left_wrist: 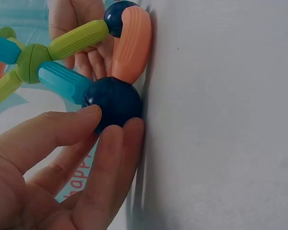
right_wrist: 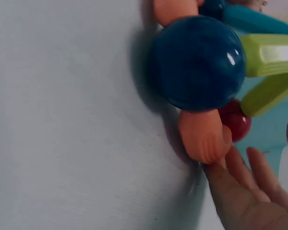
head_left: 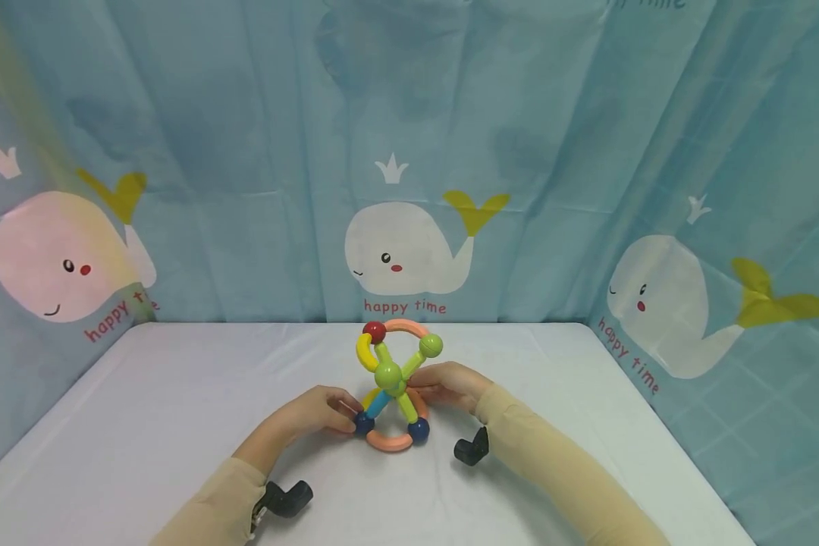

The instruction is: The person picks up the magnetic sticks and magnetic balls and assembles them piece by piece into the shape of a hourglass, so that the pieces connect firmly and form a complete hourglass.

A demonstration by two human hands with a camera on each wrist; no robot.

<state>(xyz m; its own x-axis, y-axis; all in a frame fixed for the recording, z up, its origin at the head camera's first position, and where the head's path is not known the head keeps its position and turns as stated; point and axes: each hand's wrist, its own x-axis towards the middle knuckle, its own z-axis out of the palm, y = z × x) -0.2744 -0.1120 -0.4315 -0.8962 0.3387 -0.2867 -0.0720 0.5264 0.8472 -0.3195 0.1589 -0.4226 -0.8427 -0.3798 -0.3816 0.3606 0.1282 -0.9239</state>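
A built figure of magnetic rods and balls stands on the white table, with a light green ball [head_left: 387,375] at its middle and a red ball [head_left: 374,332] on top. My left hand [head_left: 317,411] pinches the lower left dark blue ball [left_wrist: 113,100] between thumb and fingertips. From that ball run a light blue rod [left_wrist: 62,80] and an orange curved rod [left_wrist: 133,45]. On the far right side, my right hand [head_left: 450,384] has its fingers extended, fingertips right at an orange curved rod [right_wrist: 204,136] beside another dark blue ball [right_wrist: 199,62].
The white table [head_left: 177,425] reaches back to a light blue curtain [head_left: 273,250] printed with whales. Black wrist mounts [head_left: 290,499] stick out near both sleeves, close over the tabletop. Higher on the figure are a yellow curved rod [head_left: 365,353] and another green ball [head_left: 431,346].
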